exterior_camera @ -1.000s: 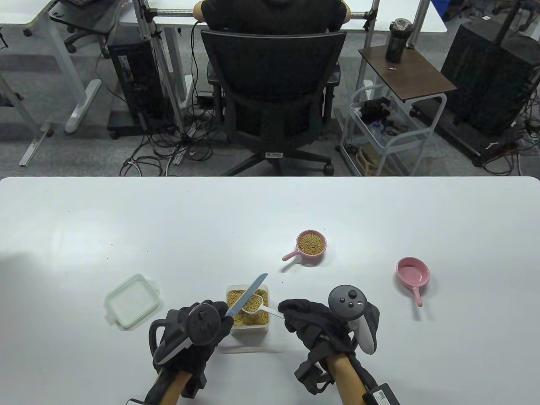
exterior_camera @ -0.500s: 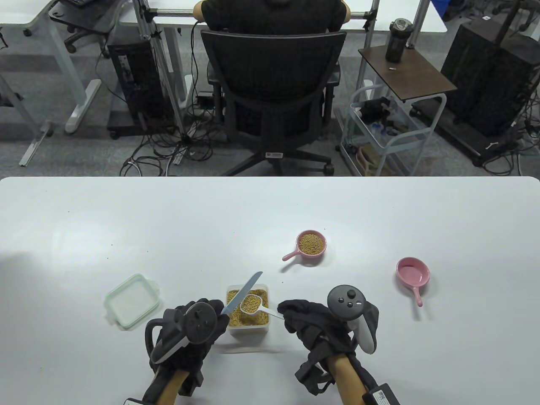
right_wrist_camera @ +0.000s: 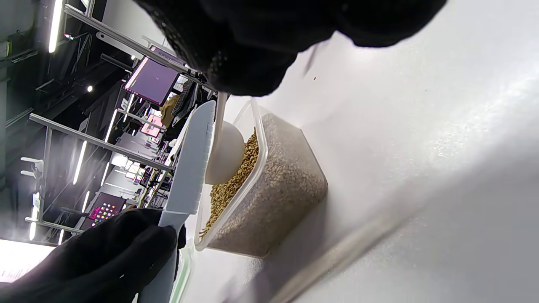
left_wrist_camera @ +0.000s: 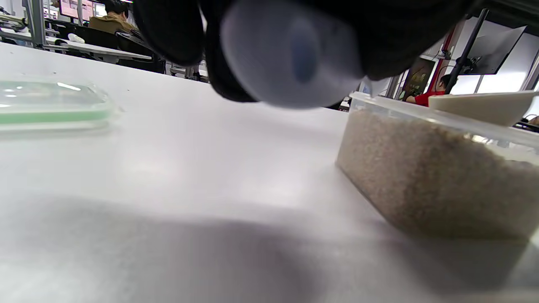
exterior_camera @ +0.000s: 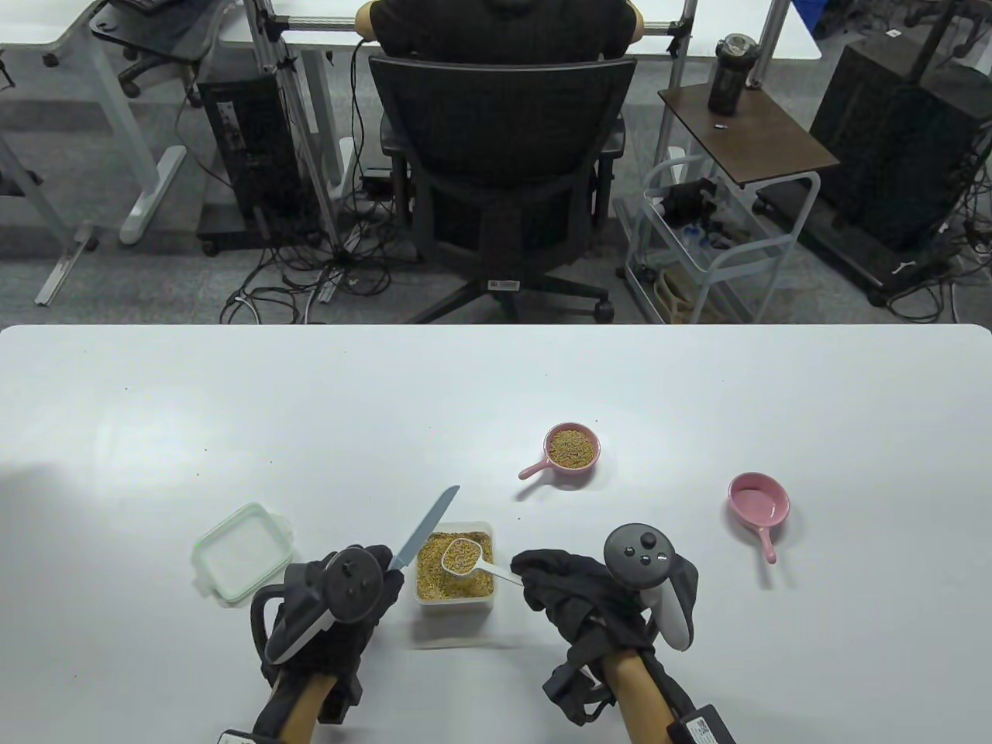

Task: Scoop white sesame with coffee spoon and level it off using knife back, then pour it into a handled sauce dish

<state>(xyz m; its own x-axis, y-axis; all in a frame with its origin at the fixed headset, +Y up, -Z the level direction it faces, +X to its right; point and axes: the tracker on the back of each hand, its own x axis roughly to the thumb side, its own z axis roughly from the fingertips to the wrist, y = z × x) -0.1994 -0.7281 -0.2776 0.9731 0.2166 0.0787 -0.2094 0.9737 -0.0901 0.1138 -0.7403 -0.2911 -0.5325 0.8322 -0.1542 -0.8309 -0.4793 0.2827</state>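
Over the sesame tub (exterior_camera: 456, 571) on the white bench (exterior_camera: 496, 387), the right hand (exterior_camera: 577, 597) is pinching the coffee spoon (exterior_camera: 463, 556), heaped with sesame. Left of the tub, the left hand's (exterior_camera: 333, 612) fingers are gripping the knife (exterior_camera: 425, 528). Beyond the bench, an office chair (exterior_camera: 504, 178) is standing.

bare table (exterior_camera: 697, 387) ahead, filled dish (exterior_camera: 572, 448) between

Table view looks down from high over the white table (exterior_camera: 496, 403), hands coming in at the bottom. Left wrist view sits almost on the tabletop, close under the left fingers (left_wrist_camera: 177, 29), facing the sesame container (left_wrist_camera: 438, 168). Right wrist view is rolled sideways, tight under the right fingers (right_wrist_camera: 252, 46); all three share that container (right_wrist_camera: 269, 185).
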